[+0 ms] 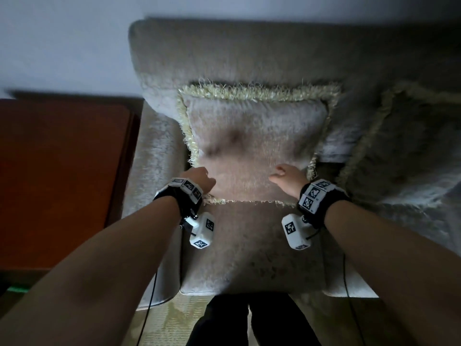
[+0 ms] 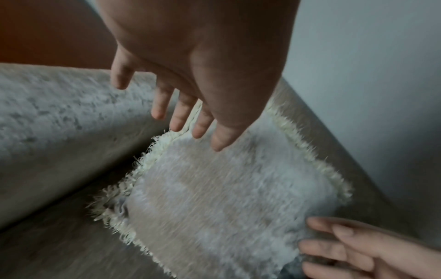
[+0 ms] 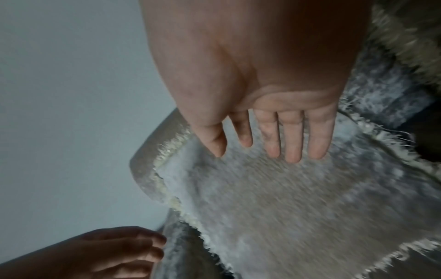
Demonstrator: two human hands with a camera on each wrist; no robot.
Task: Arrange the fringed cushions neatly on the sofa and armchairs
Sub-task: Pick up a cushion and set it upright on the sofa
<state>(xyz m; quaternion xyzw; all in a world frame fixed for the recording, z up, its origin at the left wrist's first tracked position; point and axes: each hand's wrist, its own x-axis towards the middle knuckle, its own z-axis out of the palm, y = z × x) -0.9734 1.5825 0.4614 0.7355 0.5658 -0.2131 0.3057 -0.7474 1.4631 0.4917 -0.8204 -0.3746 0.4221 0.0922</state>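
A beige cushion (image 1: pixel 249 146) with a cream fringe leans against the backrest at the left end of the sofa (image 1: pixel 224 51). My left hand (image 1: pixel 199 178) is at its lower left corner and my right hand (image 1: pixel 287 178) at its lower right. In the left wrist view the left hand (image 2: pixel 190 113) has straight, spread fingers over the cushion (image 2: pixel 226 198) and grips nothing. The right hand (image 3: pixel 269 139) also shows straight fingers over the cushion (image 3: pixel 298 207). Motion blur hides whether the fingertips touch the fabric. A second fringed cushion (image 1: pixel 411 141) lies tilted further right on the sofa.
A reddish wooden side table (image 1: pixel 62 171) stands left of the sofa's armrest (image 1: pixel 149 171). The bare seat (image 1: pixel 249 245) stretches in front of the cushion. A pale wall (image 1: pixel 62 46) is behind. My dark-clad legs (image 1: pixel 249 325) stand on a patterned floor.
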